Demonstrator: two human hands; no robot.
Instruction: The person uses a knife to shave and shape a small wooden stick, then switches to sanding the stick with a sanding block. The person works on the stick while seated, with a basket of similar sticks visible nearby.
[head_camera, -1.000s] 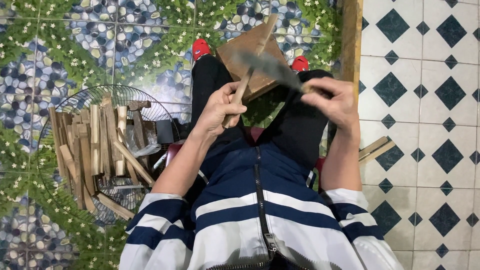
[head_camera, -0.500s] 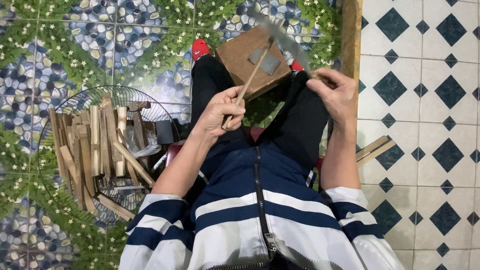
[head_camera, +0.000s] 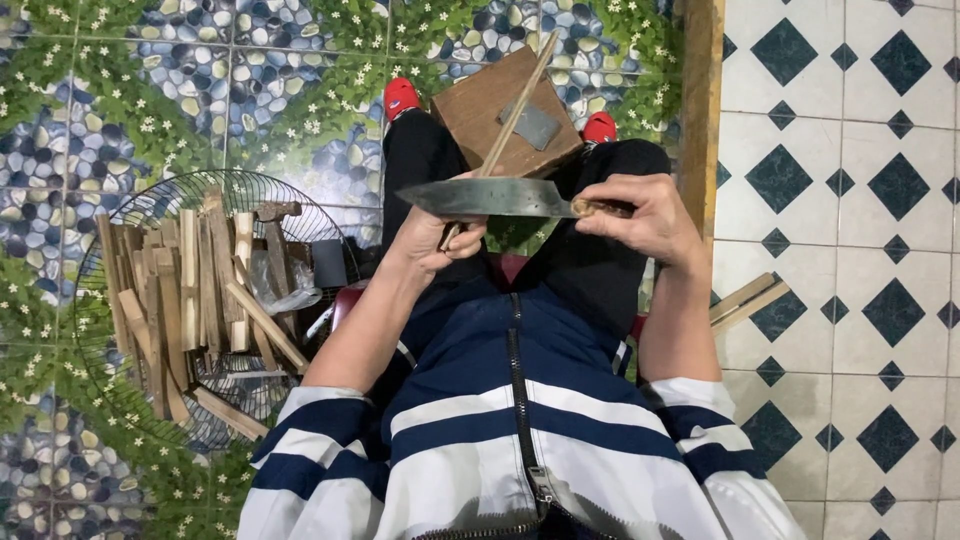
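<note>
Left hand (head_camera: 440, 238) closed in a full grip around the lower end of a thin wooden stick (head_camera: 515, 105); stick tilted, rising up and to the right from the fist, upper part lying across the top face of a brown wooden block (head_camera: 480, 115). Right hand (head_camera: 645, 215) closed in a grip on the wooden handle of a broad-bladed knife (head_camera: 490, 197); blade held level, pointing left, crossing the stick just above the left fist. Exact contact between blade edge and stick not discernible. Block positioned between the knees, above both hands in the head view, with a small grey flat piece (head_camera: 532, 126) resting on its top face. Red shoes (head_camera: 401, 96) visible on either side of the block on the patterned tile floor (head_camera: 150, 80). Round wire fan guard (head_camera: 130, 300) lying on the floor to the left, loaded with a heap of split wooden sticks (head_camera: 190, 290). Two further wooden strips (head_camera: 748, 300) lying on the floor just beside the right forearm.
</note>
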